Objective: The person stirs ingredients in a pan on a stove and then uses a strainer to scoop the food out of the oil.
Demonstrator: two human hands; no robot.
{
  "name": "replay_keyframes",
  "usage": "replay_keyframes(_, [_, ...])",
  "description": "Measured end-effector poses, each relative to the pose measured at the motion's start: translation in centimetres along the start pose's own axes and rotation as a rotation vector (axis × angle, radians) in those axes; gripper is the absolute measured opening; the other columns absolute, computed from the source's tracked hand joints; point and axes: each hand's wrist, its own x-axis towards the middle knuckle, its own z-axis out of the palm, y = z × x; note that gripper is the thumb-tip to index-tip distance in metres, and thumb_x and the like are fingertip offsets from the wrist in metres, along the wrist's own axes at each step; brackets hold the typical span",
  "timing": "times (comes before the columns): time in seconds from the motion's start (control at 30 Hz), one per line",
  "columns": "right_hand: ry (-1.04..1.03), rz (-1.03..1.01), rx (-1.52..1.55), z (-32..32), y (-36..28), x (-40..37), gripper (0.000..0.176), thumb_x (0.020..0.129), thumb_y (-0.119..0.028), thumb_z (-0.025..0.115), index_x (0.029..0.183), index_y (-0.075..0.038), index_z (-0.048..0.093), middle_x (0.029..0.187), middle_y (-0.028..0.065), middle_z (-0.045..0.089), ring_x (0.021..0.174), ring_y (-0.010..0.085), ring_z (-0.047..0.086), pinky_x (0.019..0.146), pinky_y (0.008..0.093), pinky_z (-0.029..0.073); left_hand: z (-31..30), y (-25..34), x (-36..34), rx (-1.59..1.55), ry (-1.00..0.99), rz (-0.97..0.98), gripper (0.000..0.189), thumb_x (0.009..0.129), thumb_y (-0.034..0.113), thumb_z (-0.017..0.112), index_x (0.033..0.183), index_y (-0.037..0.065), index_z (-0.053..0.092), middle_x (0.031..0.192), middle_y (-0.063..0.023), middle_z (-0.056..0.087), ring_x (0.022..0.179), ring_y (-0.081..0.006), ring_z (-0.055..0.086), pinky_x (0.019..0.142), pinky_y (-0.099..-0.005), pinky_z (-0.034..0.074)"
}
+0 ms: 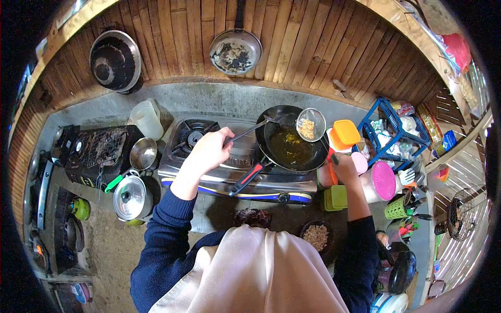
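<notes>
My left hand (210, 149) is closed around the handle of a metal spatula (249, 130), whose far end reaches over the rim of a dark frying pan (265, 143). Brownish oil with small yellow bits (293, 151) covers the pan's bottom. A round mesh strainer (311, 118) is over the pan's right side, with golden crumbly food (307, 129) in it. My right hand (344, 167) is closed around the strainer's handle, at the right of the pan; part of the handle is hidden. The pan rests on the right burner of a gas stove (229, 167), its red and black handle (246, 178) pointing toward me.
Right of the stove are an orange-lidded container (345, 133), a pink-lidded jar (383, 181), a green box (335, 198) and a blue rack (383, 112). A bowl of crumbly food (316, 236) is near my body. To the left are a lidded pot (130, 197) and a grill (102, 151).
</notes>
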Motion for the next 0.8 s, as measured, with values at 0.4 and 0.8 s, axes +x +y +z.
replay_keyframes(0.4, [-0.238,0.090,0.382,0.8,-4.0,-1.6,0.023,0.076,-0.016,0.065,0.092,0.001,0.063,0.067,0.0157,0.062,0.054,0.0256,0.060,0.050,0.0359,0.047,-0.1,-0.5,-0.5,0.021,-0.034,-0.032,0.023,0.077,0.011,0.058,0.097,0.000,0.057,0.070,-0.0214,0.060,0.071,-0.0366,0.061,0.066,-0.0415,0.047])
replay_keyframes(0.8, [-0.514,0.303,0.715,-1.9,-5.0,-2.2,0.024,0.080,-0.014,0.064,0.097,0.003,0.064,0.059,0.0041,0.057,0.044,0.0099,0.052,0.040,0.0247,0.039,0.1,0.3,0.0,0.003,-0.073,-0.045,0.023,0.080,0.012,0.058,0.100,0.001,0.058,0.074,-0.0190,0.063,0.073,-0.0309,0.064,0.066,-0.0367,0.048])
